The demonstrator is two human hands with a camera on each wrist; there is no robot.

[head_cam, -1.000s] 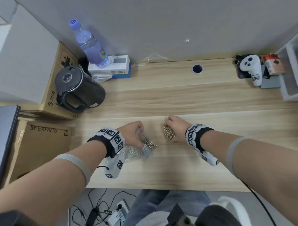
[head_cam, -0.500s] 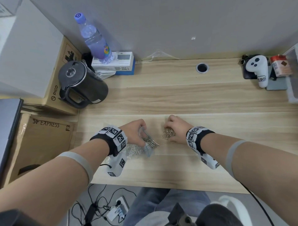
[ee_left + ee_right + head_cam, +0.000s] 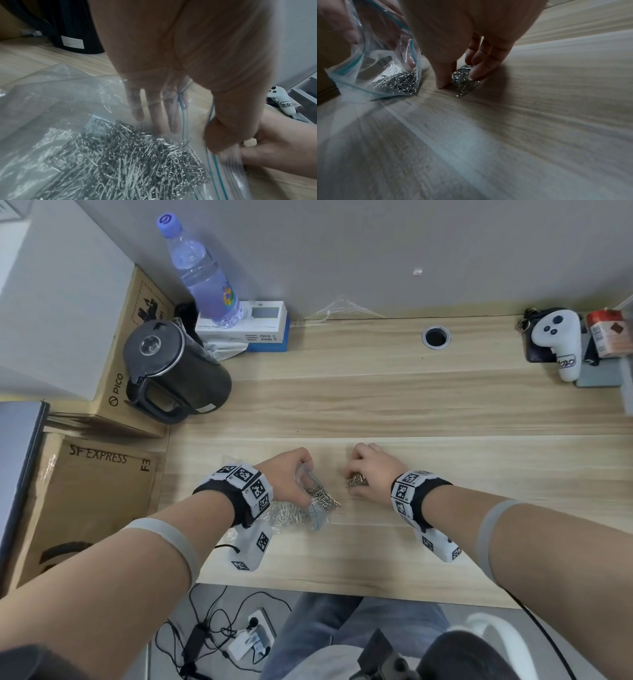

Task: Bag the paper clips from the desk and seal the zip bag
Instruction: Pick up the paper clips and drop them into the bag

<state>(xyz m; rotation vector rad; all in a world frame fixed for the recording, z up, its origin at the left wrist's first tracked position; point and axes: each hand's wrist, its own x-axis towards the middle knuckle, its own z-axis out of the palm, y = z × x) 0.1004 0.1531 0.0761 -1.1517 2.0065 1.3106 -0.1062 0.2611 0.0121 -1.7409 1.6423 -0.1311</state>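
I hold the zip bag (image 3: pixel 301 513) with my left hand (image 3: pixel 287 475) so that its mouth stands open toward the loose clips: my fingers (image 3: pixel 155 111) reach inside the mouth, the thumb lies outside on the blue zip strip, and together they pinch the upper lip and lift it. The bag's belly lies flat on the desk (image 3: pixel 445 412), already carrying a thick heap of paper clips (image 3: pixel 130 159), some spilling right at the opening. I judge the open mouth faces right so the next load has only a short way to travel.

My right hand (image 3: pixel 371 470) is just beside the bag's mouth, arched over a small bunch of clips (image 3: pixel 464 79) on the desk. Thumb and fingers close round that bunch from both sides, fingertips down on the wood, pinching it together. The wrist sits raised above the surface, palm turned down. Both forearms angle inward toward the middle of the desk's near edge.
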